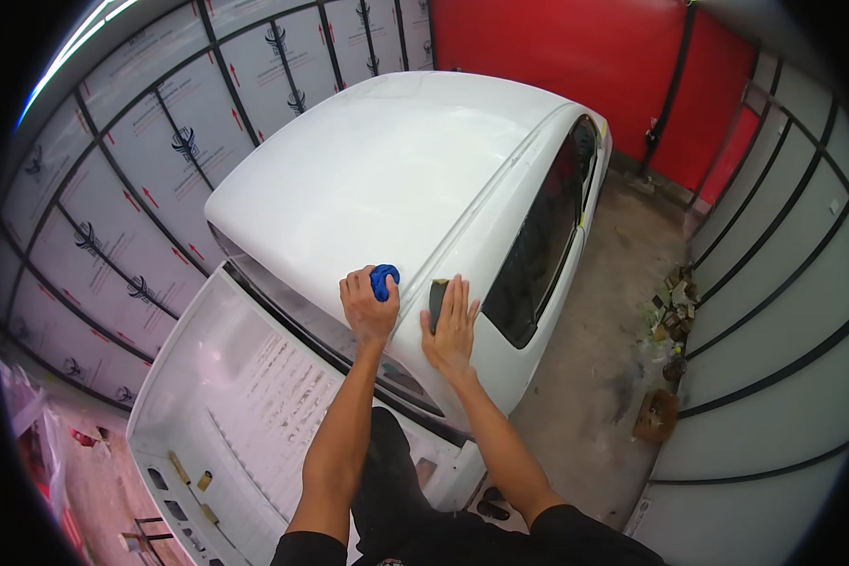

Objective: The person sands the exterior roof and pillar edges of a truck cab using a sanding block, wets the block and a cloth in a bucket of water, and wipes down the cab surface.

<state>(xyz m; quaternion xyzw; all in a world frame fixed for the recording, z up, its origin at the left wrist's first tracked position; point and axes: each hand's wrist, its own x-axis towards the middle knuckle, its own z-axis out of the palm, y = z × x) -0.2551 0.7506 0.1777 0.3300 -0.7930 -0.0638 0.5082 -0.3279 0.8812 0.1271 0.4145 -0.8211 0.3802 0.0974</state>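
Note:
A white pickup truck cab (368, 160) stands before me. My left hand (368, 302) is closed around a bunched blue cloth (383, 281), at the rear edge of the roof. Just to its right, my right hand (453, 325) lies with outstretched fingers over a dark grey sanding pad (437, 300), pressing it against the white body panel at the rear corner. The thumb rests along the pad's near left edge, while the fingers hide its right side. A dark side window (533, 269) lies to the right of this hand.
Below me is the white truck bed (245, 406), with several tan blocks (205, 481) at its left edge. Panelled walls rise at left and right; a red sheet (557, 75) closes the back. A cardboard box (656, 415) and debris line the right wall. Dark footwear (493, 505) lies below.

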